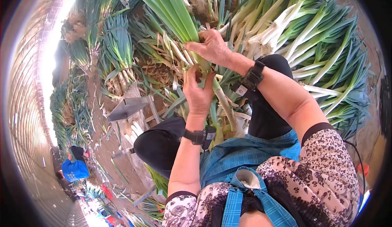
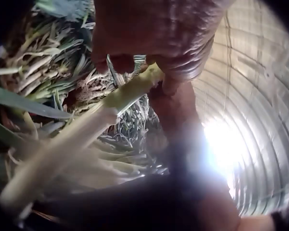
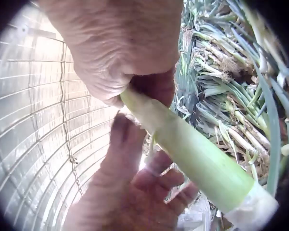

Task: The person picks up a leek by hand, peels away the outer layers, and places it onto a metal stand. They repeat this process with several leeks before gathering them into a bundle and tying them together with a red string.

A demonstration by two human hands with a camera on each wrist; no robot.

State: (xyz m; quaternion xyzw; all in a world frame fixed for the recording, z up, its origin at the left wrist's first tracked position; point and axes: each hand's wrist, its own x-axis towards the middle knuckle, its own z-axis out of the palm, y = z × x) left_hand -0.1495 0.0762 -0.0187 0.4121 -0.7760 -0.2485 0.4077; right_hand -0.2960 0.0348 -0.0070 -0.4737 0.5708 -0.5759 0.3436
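In the head view my right hand point(image 1: 214, 49) grips a thick leek point(image 1: 177, 12) where its green leaves meet the stem. The leaves fan out to the upper left and the pale stem point(image 1: 224, 104) runs down toward the knees. My left hand point(image 1: 198, 92) is just below, thumb and fingers apart beside the stem. The right wrist view shows the right hand point(image 3: 125, 48) curled round the leek point(image 3: 197, 154), with the left hand point(image 3: 130, 192) spread under it, fingers slightly bent. At the top of the left wrist view is the left hand point(image 2: 159, 33), close to the stalk point(image 2: 72, 134).
A large heap of leeks point(image 1: 322, 51) lies to the right. Tied leek bundles point(image 1: 117, 43) stand at the upper left, with dry leaf scraps point(image 1: 163, 78) nearer. A dark metal plate point(image 1: 127, 108) is left of the hands. Another person in blue point(image 1: 75, 169) is at the far left.
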